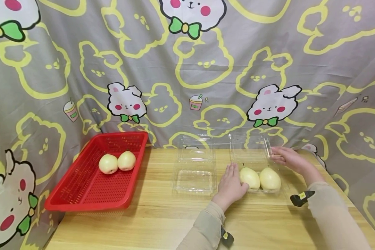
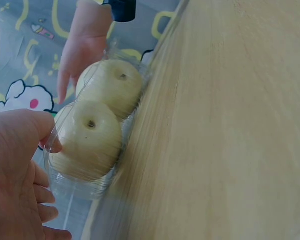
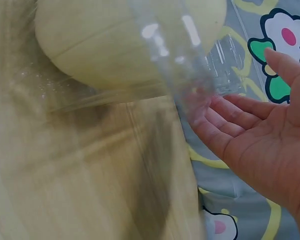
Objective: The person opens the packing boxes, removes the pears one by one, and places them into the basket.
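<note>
A clear plastic clamshell box (image 1: 270, 190) with its lid (image 1: 249, 147) raised holds two pale yellow pears, a left pear (image 1: 250, 178) and a right pear (image 1: 270, 179). At the box's left side rests my left hand (image 1: 232, 185), its fingers extended and its thumb by the left pear. In the left wrist view a digit of the left hand (image 2: 15, 170) touches the box's rim. My right hand (image 1: 290, 160) touches the right edge of the lid with nearly straight fingers; the right wrist view shows its thumb held apart.
Left of the hands stands a second clear clamshell box (image 1: 193, 180), lid up and nothing inside. A red plastic basket (image 1: 132, 173) at the left holds two more pears (image 1: 108, 164). The wooden table (image 1: 162, 222) meets a patterned curtain (image 1: 162, 69) behind.
</note>
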### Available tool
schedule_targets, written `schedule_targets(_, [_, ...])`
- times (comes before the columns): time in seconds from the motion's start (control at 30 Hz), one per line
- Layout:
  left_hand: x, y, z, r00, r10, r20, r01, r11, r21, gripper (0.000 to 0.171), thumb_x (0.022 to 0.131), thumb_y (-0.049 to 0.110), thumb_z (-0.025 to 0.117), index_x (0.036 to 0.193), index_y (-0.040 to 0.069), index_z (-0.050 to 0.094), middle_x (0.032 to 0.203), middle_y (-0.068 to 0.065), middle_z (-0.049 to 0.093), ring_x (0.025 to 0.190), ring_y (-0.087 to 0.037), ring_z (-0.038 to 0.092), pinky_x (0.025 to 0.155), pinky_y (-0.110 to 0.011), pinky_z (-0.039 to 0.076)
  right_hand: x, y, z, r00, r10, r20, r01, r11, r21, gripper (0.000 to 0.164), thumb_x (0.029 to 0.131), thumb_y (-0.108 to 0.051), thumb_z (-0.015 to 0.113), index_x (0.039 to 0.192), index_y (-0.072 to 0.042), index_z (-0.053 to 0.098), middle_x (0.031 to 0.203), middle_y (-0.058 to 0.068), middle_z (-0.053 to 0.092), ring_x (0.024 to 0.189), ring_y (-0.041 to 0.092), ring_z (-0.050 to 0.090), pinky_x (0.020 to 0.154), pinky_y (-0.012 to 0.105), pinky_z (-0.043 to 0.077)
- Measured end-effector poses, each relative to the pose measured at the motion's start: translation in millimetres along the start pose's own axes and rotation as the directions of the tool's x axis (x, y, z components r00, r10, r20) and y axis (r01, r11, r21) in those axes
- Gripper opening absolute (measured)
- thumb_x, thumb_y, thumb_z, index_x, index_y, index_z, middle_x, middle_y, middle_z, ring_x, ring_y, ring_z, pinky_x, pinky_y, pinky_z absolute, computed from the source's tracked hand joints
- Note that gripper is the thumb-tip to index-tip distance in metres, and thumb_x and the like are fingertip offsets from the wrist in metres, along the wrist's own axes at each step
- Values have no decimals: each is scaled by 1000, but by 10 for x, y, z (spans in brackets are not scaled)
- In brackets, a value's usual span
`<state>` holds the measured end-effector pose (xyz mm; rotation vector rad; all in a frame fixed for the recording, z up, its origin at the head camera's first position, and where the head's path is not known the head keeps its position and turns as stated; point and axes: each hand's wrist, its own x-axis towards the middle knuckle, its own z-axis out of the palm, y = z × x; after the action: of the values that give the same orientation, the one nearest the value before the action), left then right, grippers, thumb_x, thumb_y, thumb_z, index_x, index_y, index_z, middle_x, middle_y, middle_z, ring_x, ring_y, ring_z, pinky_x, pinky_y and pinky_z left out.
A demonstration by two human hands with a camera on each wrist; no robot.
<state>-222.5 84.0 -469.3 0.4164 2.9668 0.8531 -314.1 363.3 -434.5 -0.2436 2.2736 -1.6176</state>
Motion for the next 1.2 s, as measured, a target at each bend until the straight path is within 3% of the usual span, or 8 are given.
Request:
schedule_targets(0.13, [-2, -2, 3, 1000, 1, 1, -1, 1000, -11, 80, 84, 34, 50, 155, 10, 23, 163, -5, 20, 152, -22, 18, 121, -36, 24, -12, 11, 17, 1000, 2, 4, -1, 998, -58, 75, 106, -38, 30, 146, 21, 5, 149, 43, 17, 121, 22, 60, 93, 17, 50])
schedule_targets(0.23, [-2, -3, 7, 1000, 3, 0, -3, 1000, -19, 80, 84, 34, 50, 155, 10, 23, 163, -5, 19, 152, -22, 18, 121, -36, 25, -12, 15, 28, 1000, 7, 6, -6, 996, -83, 75, 106, -38, 29, 146, 21, 5, 150, 43, 15, 133, 43, 44, 94, 19, 51])
schedule_targets(0.33, [-2, 0, 7, 1000, 4, 1, -4, 1000, -28, 80, 84, 34, 50, 155, 10, 22, 164, -5, 19, 152, -22, 17, 121, -36, 24, -9, 28, 31, 1000, 8, 11, -7, 996, -94, 75, 107, -39, 27, 146, 21, 5, 151, 42, 12, 136, 50, 33, 93, 19, 51])
schedule_targets(0.47, [-2, 0, 1, 1000, 3, 5, -3, 1000, -27, 80, 85, 34, 50, 155, 10, 21, 164, -5, 18, 152, -22, 17, 122, -34, 22, -20, 41, 25, 1000, 4, 11, -3, 995, -102, 75, 106, -39, 28, 145, 21, 6, 151, 42, 13, 135, 46, 39, 92, 17, 50])
schedule_targets(0.6, [7, -4, -5, 1000, 5, 7, -5, 1000, -14, 80, 85, 35, 49, 156, 10, 21, 164, -4, 17, 152, -22, 17, 122, -33, 21, -44, 50, 21, 1000, 2, -1, -2, 996, -87, 75, 106, -39, 30, 146, 21, 8, 151, 41, 17, 130, 31, 52, 93, 17, 50])
schedule_targets(0.83, [8, -2, -11, 1000, -1, 15, 1, 1000, -16, 80, 86, 35, 49, 156, 10, 20, 164, -4, 17, 152, -22, 17, 122, -33, 22, -136, 87, 41, 999, -15, -32, 11, 994, -109, 73, 106, -41, 30, 147, 17, 11, 146, 42, 28, 126, 34, 55, 93, 20, 51])
schedule_targets(1.03, [0, -5, -6, 1000, -1, 18, 1, 1000, -25, 80, 86, 35, 50, 156, 10, 20, 164, -4, 17, 152, -23, 17, 122, -34, 22, -255, 103, 63, 998, -45, -39, 43, 998, -46, 71, 107, -36, 30, 147, 18, 7, 144, 46, 24, 105, -1, 61, 92, 19, 51])
schedule_targets(1.2, [4, -6, -3, 1000, 0, 15, 0, 1000, -28, 80, 85, 34, 50, 156, 10, 20, 164, -4, 18, 152, -22, 17, 122, -33, 22, -376, 86, 137, 995, -61, -81, 54, 995, -89, 69, 106, -31, 33, 148, 17, 6, 145, 45, 21, 104, -2, 60, 93, 21, 52])
